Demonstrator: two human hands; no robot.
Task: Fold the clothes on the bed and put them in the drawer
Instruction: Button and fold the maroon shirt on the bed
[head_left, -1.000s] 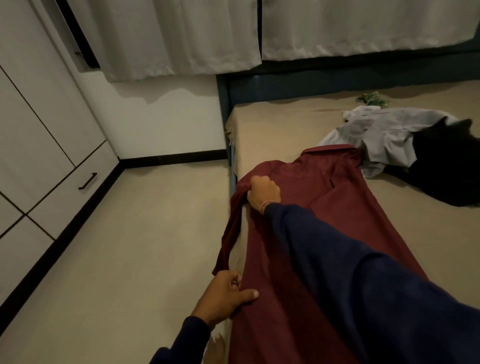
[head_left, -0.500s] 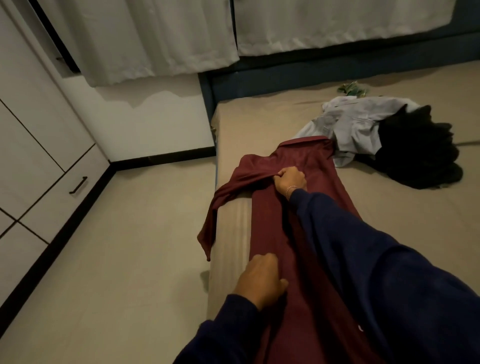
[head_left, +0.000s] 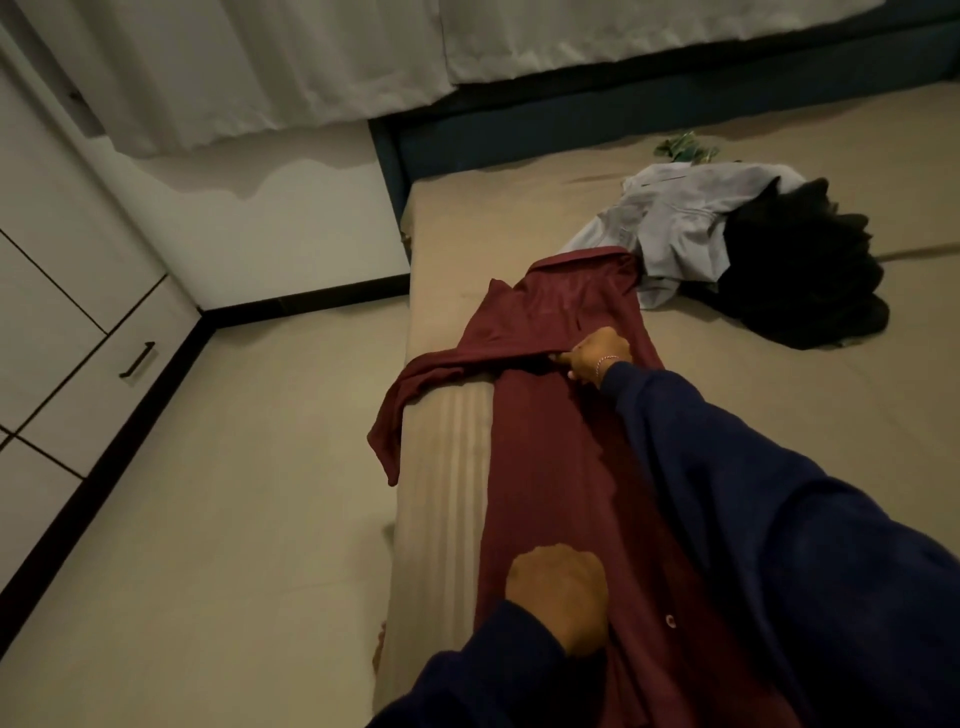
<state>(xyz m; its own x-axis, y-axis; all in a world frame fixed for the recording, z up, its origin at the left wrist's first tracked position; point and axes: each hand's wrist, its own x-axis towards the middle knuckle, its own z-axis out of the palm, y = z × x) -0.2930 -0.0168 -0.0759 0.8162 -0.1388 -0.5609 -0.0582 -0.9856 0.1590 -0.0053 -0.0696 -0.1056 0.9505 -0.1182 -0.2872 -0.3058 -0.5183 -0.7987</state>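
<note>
A maroon shirt (head_left: 561, 447) lies lengthwise along the left edge of the bed (head_left: 519, 218), its left side folded inward. One sleeve (head_left: 410, 400) trails over the mattress edge. My right hand (head_left: 595, 358) pinches the folded cloth near the shoulder. Near the hem, my left hand (head_left: 558, 590) grips the folded side with curled fingers. A light grey shirt (head_left: 670, 223) and a black garment (head_left: 800, 275) lie crumpled further back on the bed.
A white cabinet with a drawer and dark handle (head_left: 137, 358) stands at the left across the beige floor (head_left: 234, 493). White curtains (head_left: 311, 62) hang behind a dark headboard. A small green item (head_left: 685, 148) lies by the grey shirt.
Both hands carried the shirt's left side from the mattress edge inward over the body. The sleeve that my left hand held now hangs loose over the edge.
</note>
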